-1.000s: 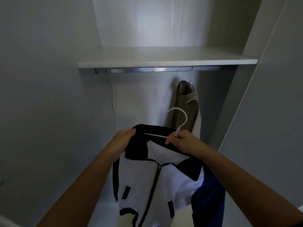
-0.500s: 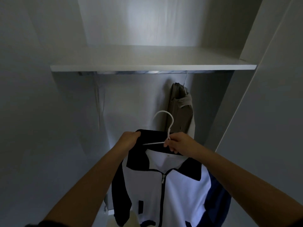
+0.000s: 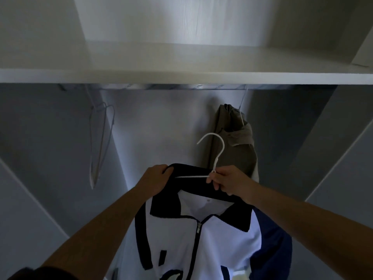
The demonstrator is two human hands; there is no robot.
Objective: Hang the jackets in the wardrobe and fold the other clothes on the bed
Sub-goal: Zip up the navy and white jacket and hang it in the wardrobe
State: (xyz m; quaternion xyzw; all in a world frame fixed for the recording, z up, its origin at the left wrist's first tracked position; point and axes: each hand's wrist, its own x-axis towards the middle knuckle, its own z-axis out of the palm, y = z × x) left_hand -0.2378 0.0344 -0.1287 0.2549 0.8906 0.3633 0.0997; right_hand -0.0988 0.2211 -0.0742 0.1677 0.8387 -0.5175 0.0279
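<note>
A white zip jacket with a black collar and blue sleeve hangs on a white hanger in front of me, inside the open wardrobe. My left hand grips the collar at its left end. My right hand pinches the hanger at the base of its hook, whose curve points up, well below the metal rail. The jacket's lower part runs out of view.
An olive jacket hangs from the rail at the right on a white hanger. Two bare wire hangers hang at the left. A white shelf spans the wardrobe just above the rail. Wardrobe side walls close in on both sides.
I have come closer to the wardrobe and the view has tilted up. The jacket on its hanger has risen slightly toward the rail. Both hands keep their hold.
</note>
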